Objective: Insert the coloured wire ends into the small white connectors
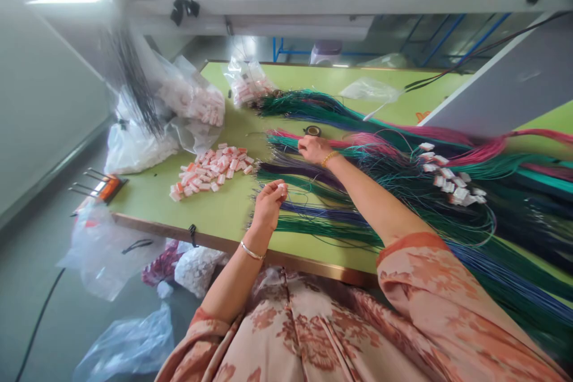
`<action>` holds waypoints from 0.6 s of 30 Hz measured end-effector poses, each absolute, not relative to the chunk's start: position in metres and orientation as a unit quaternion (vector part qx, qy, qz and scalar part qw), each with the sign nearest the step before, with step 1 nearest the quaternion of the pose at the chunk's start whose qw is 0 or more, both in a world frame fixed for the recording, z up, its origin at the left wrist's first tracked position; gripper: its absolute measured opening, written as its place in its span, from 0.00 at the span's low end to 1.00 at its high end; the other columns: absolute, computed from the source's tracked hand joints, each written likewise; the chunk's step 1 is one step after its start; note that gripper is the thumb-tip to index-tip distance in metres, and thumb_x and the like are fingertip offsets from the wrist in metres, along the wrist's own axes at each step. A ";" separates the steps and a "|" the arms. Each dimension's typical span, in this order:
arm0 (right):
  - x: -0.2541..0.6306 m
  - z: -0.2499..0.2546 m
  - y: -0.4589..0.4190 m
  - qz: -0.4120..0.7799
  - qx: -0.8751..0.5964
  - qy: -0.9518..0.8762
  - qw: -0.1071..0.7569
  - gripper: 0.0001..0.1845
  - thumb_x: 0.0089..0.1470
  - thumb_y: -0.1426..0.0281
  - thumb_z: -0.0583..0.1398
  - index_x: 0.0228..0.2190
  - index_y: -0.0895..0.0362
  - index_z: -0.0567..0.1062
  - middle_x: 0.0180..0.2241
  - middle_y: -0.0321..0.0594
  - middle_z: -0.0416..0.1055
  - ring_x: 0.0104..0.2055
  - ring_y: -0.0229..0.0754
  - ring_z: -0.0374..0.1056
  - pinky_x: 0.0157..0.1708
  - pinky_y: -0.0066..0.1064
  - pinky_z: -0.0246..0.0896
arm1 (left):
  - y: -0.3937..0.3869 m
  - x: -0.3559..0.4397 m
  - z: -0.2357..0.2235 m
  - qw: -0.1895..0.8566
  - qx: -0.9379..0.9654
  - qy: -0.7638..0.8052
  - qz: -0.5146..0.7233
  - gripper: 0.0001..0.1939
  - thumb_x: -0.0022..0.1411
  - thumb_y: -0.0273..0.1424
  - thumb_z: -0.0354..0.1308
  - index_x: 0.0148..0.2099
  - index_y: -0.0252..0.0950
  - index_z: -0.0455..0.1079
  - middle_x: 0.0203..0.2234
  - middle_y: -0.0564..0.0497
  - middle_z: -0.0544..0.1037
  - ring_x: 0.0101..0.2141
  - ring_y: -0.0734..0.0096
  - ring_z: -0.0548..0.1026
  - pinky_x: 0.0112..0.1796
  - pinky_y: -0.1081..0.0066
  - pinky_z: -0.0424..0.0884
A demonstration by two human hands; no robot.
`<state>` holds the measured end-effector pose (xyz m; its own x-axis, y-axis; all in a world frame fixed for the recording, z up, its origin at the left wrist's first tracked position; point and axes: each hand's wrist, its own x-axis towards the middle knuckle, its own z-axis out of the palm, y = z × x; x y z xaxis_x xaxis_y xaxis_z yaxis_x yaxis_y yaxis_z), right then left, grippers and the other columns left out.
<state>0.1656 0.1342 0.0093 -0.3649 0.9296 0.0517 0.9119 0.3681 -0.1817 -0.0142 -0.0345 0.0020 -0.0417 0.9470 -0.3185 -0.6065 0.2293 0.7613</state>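
The left hand (268, 200) pinches what looks like a white connector (282, 187) at its fingertips, over the wires (313, 178) and right of the pile (210, 173); the right hand (314, 149) is down among the wires, and whether it grips one I cannot tell. Loose strands cross the bundles, so a lifted wire could snag its neighbours, and a careless knuckle could knock the tape (312, 131)

Single head-worn view, facing forward and down, near the hands (314, 150), tabletop (215, 215) midway, shelf (286, 7) at far edge
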 end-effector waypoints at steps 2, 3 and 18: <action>0.166 0.009 0.135 0.057 -0.554 -0.828 0.074 0.12 0.60 0.68 0.54 0.36 0.57 0.76 0.42 0.47 0.74 0.41 0.45 0.68 0.36 0.32 0.55 | -0.035 -0.015 0.003 0.662 0.203 0.420 0.586 0.16 0.44 0.29 0.71 0.37 0.32 0.74 0.28 0.52 0.75 0.27 0.80 0.69 0.34 0.73 0.65; 0.167 0.011 0.135 0.050 -0.550 -0.830 0.078 0.12 0.60 0.68 0.53 0.38 0.58 0.76 0.42 0.48 0.74 0.41 0.45 0.68 0.36 0.32 0.55 | -0.035 -0.015 0.003 0.663 0.203 0.420 0.586 0.16 0.44 0.29 0.71 0.37 0.32 0.74 0.28 0.52 0.75 0.27 0.80 0.69 0.34 0.73 0.65; 0.133 0.020 0.152 0.159 -0.523 -0.828 0.124 0.11 0.50 0.72 0.58 0.32 0.59 0.80 0.33 0.42 0.78 0.34 0.39 0.69 0.35 0.27 0.58 | -0.034 -0.014 -0.002 0.668 0.199 0.409 0.589 0.15 0.45 0.29 0.70 0.36 0.32 0.74 0.28 0.52 0.75 0.27 0.80 0.69 0.34 0.73 0.66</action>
